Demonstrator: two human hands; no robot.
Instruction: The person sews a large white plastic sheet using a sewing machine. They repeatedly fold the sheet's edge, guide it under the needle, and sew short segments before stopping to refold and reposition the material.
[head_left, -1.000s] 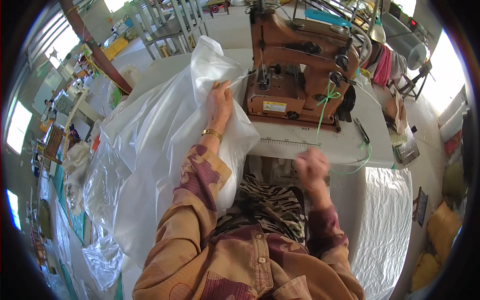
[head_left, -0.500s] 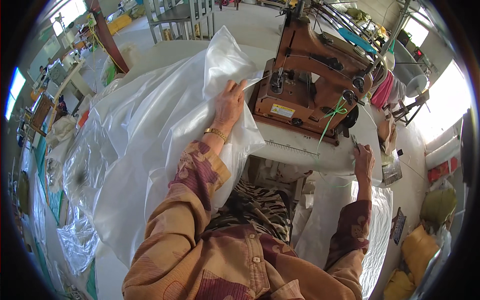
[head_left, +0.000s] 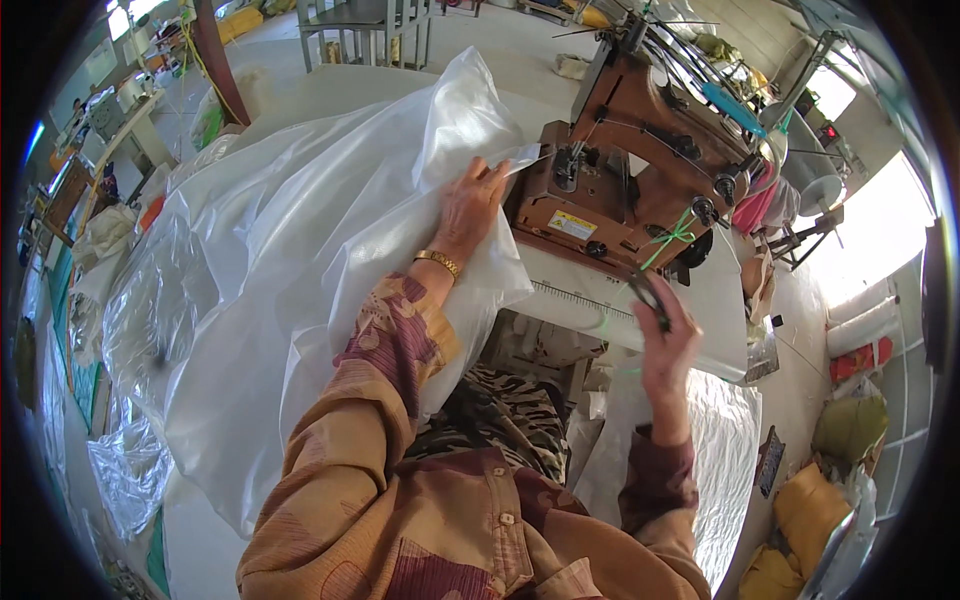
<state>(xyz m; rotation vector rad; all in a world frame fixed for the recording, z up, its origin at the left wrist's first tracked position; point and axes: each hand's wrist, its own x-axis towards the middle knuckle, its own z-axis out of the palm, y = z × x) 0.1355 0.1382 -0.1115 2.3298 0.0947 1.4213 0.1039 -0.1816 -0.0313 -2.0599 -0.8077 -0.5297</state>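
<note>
My left hand (head_left: 468, 205), with a gold bangle on its wrist, lies flat on a large clear plastic bag (head_left: 300, 260) and presses its edge toward the needle side of a brown sewing machine (head_left: 640, 170). My right hand (head_left: 668, 345) is raised at the front edge of the white machine table (head_left: 600, 300) and holds small dark scissors (head_left: 648, 298) near a green thread. The bag drapes over the table and down to my left.
More clear plastic sheeting (head_left: 140, 330) is piled at the left. A white woven sack (head_left: 720, 450) lies on the floor at the right. Yellow bundles (head_left: 810, 510) and pink cloth (head_left: 760, 205) sit beyond the machine. A metal frame (head_left: 360, 25) stands at the back.
My right hand rose from below the table's edge, swung out to the right, then came back to the table front holding scissors. My left hand stayed pressed on the bag.
</note>
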